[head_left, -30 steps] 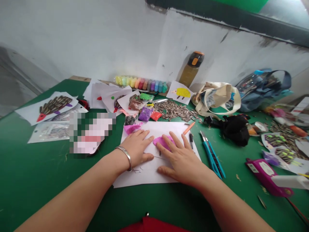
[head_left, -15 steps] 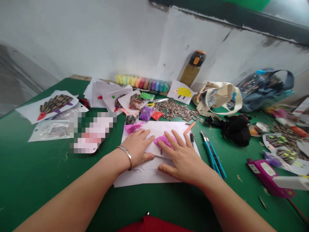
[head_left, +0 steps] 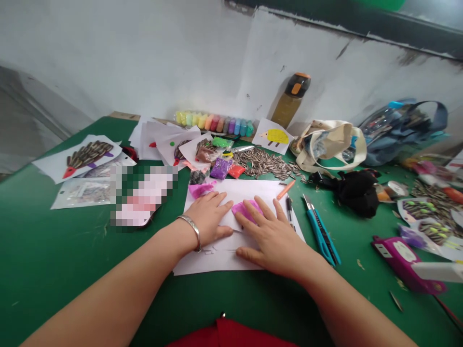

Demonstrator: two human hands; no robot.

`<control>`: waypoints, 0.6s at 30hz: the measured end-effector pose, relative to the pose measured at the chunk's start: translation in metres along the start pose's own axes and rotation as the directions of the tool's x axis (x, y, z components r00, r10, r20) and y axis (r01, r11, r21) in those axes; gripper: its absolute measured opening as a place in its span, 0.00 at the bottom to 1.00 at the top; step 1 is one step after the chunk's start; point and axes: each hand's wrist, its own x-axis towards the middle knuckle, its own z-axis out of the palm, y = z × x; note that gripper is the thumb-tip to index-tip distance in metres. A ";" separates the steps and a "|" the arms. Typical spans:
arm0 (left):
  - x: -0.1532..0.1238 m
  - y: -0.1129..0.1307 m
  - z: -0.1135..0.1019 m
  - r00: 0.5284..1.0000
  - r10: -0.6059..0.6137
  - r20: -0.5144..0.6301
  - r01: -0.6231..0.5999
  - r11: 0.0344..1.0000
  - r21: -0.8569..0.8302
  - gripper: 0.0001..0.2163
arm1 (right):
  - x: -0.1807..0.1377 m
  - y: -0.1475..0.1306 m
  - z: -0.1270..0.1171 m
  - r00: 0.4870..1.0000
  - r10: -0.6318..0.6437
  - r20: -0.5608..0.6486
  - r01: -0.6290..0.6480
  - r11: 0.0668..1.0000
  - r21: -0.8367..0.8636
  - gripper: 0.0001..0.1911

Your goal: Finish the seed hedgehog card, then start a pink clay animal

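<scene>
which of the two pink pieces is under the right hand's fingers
The pink piece at the middle of the paper, partly covered by the right hand; the other piece lies beyond the left hand.

Green table beside scuffed whitish wall

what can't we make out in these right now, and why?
Head view: full outline of the flat pink clay-like piece; the right hand covers part.
Head view: the patch of white paper under the left hand; the hand hides it.
Head view: details of the flat pale-pink object; pixelation masks it.
Head view: one end of the straight white bar; right edge cuts it off.
</scene>
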 end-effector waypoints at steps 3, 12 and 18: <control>0.000 0.000 0.000 1.000 0.013 -0.009 -0.013 1.000 0.007 0.34 | -0.002 0.005 -0.007 0.999 0.037 -0.006 -0.037 0.999 -0.004 0.39; 0.000 0.002 -0.004 1.000 -0.004 0.016 0.003 1.000 0.015 0.33 | -0.002 0.004 -0.005 0.998 0.015 0.066 -0.017 1.000 0.021 0.36; 0.000 0.001 -0.002 1.000 -0.006 0.013 0.006 1.000 0.013 0.34 | -0.004 0.009 -0.012 0.998 0.045 0.036 -0.046 0.998 0.033 0.36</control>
